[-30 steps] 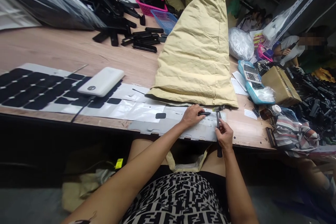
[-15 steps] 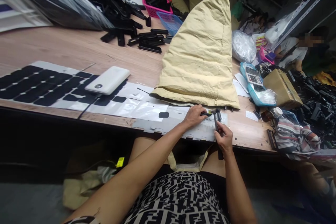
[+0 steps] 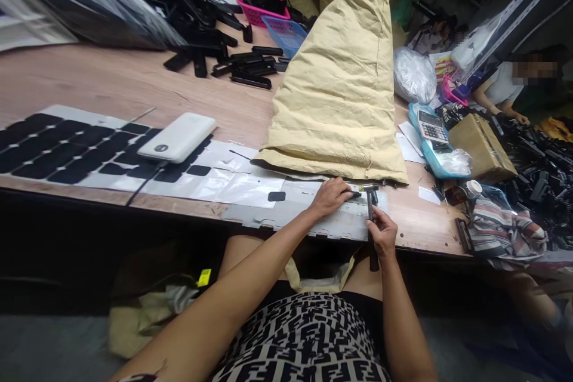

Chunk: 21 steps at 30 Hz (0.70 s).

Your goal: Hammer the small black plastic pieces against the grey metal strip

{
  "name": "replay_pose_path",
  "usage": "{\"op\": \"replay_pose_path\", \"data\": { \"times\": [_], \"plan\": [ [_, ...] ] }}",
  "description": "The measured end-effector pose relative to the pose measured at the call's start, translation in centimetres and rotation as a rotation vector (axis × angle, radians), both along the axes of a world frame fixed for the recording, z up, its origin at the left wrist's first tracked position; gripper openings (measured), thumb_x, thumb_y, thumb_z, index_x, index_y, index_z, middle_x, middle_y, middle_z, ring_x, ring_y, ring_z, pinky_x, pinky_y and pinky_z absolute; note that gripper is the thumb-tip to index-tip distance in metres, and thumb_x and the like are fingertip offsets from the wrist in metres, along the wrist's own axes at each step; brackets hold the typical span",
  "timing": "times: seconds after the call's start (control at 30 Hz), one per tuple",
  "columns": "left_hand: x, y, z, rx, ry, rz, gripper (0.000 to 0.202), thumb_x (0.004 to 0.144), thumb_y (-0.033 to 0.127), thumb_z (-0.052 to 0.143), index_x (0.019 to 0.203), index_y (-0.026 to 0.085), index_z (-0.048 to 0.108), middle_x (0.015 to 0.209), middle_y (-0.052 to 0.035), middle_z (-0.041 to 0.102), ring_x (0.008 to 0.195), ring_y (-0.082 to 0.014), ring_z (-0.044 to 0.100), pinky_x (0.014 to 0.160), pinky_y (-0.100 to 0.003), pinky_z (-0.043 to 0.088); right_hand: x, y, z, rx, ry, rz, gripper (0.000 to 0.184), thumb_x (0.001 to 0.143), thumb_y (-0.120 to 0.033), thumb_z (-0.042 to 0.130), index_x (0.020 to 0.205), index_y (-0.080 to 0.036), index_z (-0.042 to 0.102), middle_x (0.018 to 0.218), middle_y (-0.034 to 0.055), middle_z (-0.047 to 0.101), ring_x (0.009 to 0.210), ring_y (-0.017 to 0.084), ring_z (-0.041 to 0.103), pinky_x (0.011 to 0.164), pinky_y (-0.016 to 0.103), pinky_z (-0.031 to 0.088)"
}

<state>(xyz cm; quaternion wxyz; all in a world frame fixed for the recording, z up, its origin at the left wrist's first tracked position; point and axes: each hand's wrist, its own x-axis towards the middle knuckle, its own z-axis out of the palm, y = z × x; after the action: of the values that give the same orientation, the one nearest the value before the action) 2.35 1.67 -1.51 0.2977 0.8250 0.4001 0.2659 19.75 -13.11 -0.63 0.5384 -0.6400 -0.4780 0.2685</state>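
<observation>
My left hand (image 3: 330, 197) rests on a grey metal plate (image 3: 290, 219) at the table's near edge, its fingers pinched on a small black part (image 3: 356, 194) held flat against the plate. My right hand (image 3: 381, 233) is closed round the black handle of a small hammer (image 3: 370, 203). The hammer's head sits just above the black part. A single black pad (image 3: 276, 196) lies on the clear film to the left of my left hand.
A tall yellow sack (image 3: 342, 83) stands right behind my hands. A white power bank (image 3: 177, 138) lies on a sheet of black pads (image 3: 67, 146). A calculator (image 3: 430, 127), cardboard box (image 3: 481, 146) and striped cloth (image 3: 505, 227) crowd the right. Another person (image 3: 514, 89) sits at far right.
The hammer head rose slightly half a second ago and has come back down onto the black part. My left hand has stayed pinned on the part.
</observation>
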Motion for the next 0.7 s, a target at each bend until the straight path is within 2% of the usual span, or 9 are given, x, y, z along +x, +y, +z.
{"op": "replay_pose_path", "data": {
  "times": [0.2, 0.43, 0.57, 0.7],
  "plan": [
    [-0.3, 0.0, -0.1, -0.012, 0.023, -0.019, 0.035, 0.103, 0.035, 0.040, 0.084, 0.021, 0.066, 0.091, -0.0037, 0.062, 0.088, -0.0208, 0.054, 0.081, -0.037, 0.037, -0.2, 0.0, -0.3, 0.009, 0.110, -0.033, 0.047, 0.075, -0.028, 0.072, 0.121, -0.018, 0.074, 0.092, 0.0050, 0.071, 0.078, 0.018, 0.066, 0.077, 0.033, 0.056],
    [-0.5, 0.1, -0.6, 0.006, -0.003, -0.001, 0.032, 0.102, 0.032, 0.036, 0.083, 0.021, 0.059, 0.091, -0.0050, 0.061, 0.088, -0.0214, 0.054, 0.081, -0.037, 0.039, -0.2, 0.1, -0.5, 0.007, 0.084, -0.042, 0.047, 0.076, -0.029, 0.071, 0.121, -0.016, 0.074, 0.090, 0.0053, 0.070, 0.076, 0.018, 0.066, 0.075, 0.033, 0.056],
    [-0.4, 0.0, -0.3, 0.010, -0.001, -0.003, 0.031, 0.101, 0.031, 0.035, 0.083, 0.020, 0.058, 0.091, -0.0059, 0.060, 0.089, -0.0224, 0.054, 0.081, -0.038, 0.040, -0.2, 0.2, -0.6, 0.030, 0.084, -0.073, 0.048, 0.076, -0.032, 0.071, 0.121, -0.015, 0.073, 0.090, 0.0056, 0.070, 0.077, 0.018, 0.066, 0.074, 0.033, 0.056],
    [-1.5, -1.5, 0.2, 0.034, 0.017, -0.085, 0.033, 0.101, 0.034, 0.037, 0.082, 0.021, 0.061, 0.091, -0.0060, 0.061, 0.091, -0.0233, 0.052, 0.085, -0.040, 0.039, -0.6, 0.1, -0.7, 0.094, 0.072, -0.178, 0.049, 0.078, -0.033, 0.070, 0.122, -0.014, 0.072, 0.090, 0.0058, 0.070, 0.078, 0.017, 0.065, 0.074, 0.032, 0.056]
  ]
}}
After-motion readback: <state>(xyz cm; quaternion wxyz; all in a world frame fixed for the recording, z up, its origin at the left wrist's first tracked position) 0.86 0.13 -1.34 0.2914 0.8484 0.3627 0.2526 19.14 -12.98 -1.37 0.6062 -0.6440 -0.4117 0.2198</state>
